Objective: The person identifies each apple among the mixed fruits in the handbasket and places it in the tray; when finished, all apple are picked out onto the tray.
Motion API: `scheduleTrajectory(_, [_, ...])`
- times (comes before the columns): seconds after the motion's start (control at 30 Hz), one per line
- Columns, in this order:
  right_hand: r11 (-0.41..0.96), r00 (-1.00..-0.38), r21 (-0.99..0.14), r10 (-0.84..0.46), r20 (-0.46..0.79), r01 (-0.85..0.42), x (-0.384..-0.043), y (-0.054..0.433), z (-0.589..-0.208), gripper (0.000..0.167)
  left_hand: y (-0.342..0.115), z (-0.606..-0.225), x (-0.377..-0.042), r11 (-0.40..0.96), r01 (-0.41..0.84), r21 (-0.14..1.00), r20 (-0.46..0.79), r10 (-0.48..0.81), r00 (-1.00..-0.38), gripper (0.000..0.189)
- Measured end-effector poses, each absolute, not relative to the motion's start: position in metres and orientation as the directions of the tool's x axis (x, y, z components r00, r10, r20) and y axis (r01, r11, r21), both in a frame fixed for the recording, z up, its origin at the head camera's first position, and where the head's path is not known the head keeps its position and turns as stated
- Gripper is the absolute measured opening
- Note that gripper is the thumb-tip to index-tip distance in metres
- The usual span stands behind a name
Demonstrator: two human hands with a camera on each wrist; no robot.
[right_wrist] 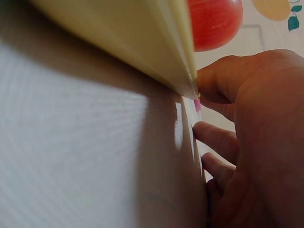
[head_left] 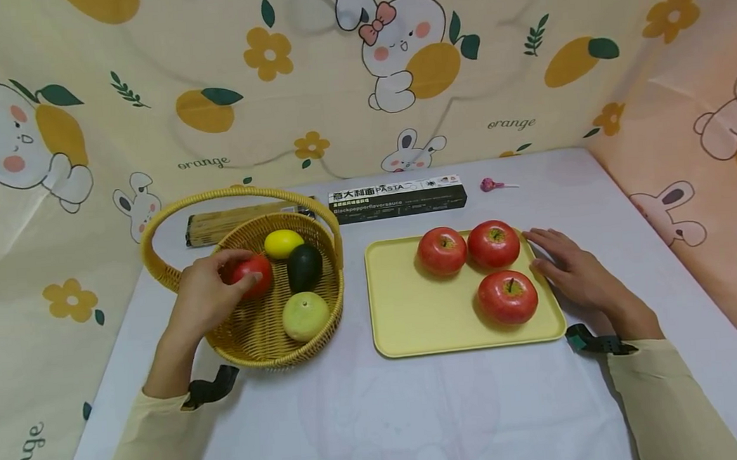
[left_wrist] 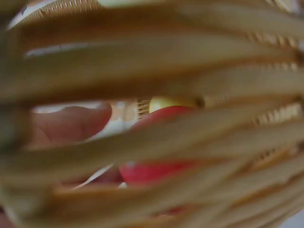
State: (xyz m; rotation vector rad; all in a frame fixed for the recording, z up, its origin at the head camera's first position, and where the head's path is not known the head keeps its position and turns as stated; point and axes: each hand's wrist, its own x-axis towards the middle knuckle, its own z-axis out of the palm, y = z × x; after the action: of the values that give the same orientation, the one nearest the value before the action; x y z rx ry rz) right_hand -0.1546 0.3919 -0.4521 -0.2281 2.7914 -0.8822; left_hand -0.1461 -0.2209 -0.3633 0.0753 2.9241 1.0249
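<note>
My left hand (head_left: pixel 210 289) reaches over the rim of a wicker basket (head_left: pixel 258 353) and holds a smooth red round fruit (head_left: pixel 259 277) between thumb and fingers. The basket weave hides much of that fruit (left_wrist: pixel 159 173) in the left wrist view. Beside it in the basket lie a yellow lemon (head_left: pixel 283 243), a dark green avocado (head_left: pixel 304 268) and a pale green round fruit (head_left: pixel 306 317). My right hand (head_left: pixel 576 270) rests at the right edge of a yellow tray (head_left: pixel 424 318), fingers loosely extended. Three red apples (head_left: pixel 508 297) sit on the tray.
Behind the basket lies a pack of dry spaghetti (head_left: pixel 229 223), partly hidden by the handle (head_left: pixel 155 260). A black and white pasta box (head_left: pixel 398 200) stands behind the tray, with a pink lollipop (head_left: pixel 494 184) to its right. A patterned cloth hangs along the back and sides.
</note>
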Motion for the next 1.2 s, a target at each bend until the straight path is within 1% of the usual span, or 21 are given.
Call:
scheduleTrajectory(0.1, [0.807,-0.968,-0.585,-0.206,-0.147,-0.083,-0.154,0.392,-0.451,0.073,-0.220,-0.367,-0.146,0.767,0.063,0.639,0.011,0.073,-0.997,0.034])
scheduleTrajectory(0.2, [0.808,-0.967,-0.585,-0.204,-0.151,-0.079,-0.153,0.392,-0.451,0.074,-0.219,-0.369,-0.145,0.756,0.082,0.649,0.027,0.085,-0.996,0.031])
scheduleTrajectory(0.33, [0.810,-0.967,-0.583,-0.199,-0.161,-0.070,-0.152,0.393,-0.453,0.074,-0.217,-0.369,-0.145,0.747,0.090,0.658,0.029,0.094,-0.995,0.040])
scheduleTrajectory(0.57, [0.810,-0.967,-0.582,-0.200,-0.156,-0.073,-0.152,0.392,-0.453,0.074,-0.216,-0.371,-0.146,0.731,0.052,0.681,-0.001,0.072,-0.997,0.055])
scheduleTrajectory(0.67, [0.812,-0.967,-0.579,-0.198,-0.160,-0.071,-0.152,0.392,-0.453,0.074,-0.217,-0.371,-0.147,0.736,0.047,0.675,-0.010,0.073,-0.997,0.055])
scheduleTrajectory(0.8, [0.814,-0.967,-0.576,-0.199,-0.159,-0.073,-0.153,0.392,-0.453,0.074,-0.216,-0.372,-0.147,0.735,0.044,0.676,-0.018,0.076,-0.997,0.050])
scheduleTrajectory(0.87, [0.813,-0.967,-0.578,-0.201,-0.158,-0.074,-0.153,0.392,-0.453,0.074,-0.215,-0.372,-0.147,0.726,0.029,0.687,-0.034,0.072,-0.997,0.053])
scheduleTrajectory(0.97, [0.809,-0.967,-0.583,-0.203,-0.155,-0.076,-0.154,0.392,-0.453,0.074,-0.214,-0.372,-0.147,0.727,-0.023,0.686,-0.094,0.057,-0.994,0.069])
scheduleTrajectory(1.07, [0.808,-0.967,-0.584,-0.203,-0.151,-0.078,-0.153,0.392,-0.453,0.073,-0.215,-0.373,-0.148,0.758,-0.065,0.649,-0.167,0.059,-0.984,0.084])
scheduleTrajectory(1.13, [0.809,-0.968,-0.582,-0.202,-0.149,-0.079,-0.154,0.392,-0.453,0.073,-0.214,-0.376,-0.149,0.776,-0.078,0.626,-0.208,0.070,-0.976,0.090])
scheduleTrajectory(1.2, [0.812,-0.968,-0.579,-0.201,-0.149,-0.079,-0.154,0.392,-0.452,0.073,-0.214,-0.379,-0.148,0.786,-0.075,0.614,-0.222,0.081,-0.972,0.093])
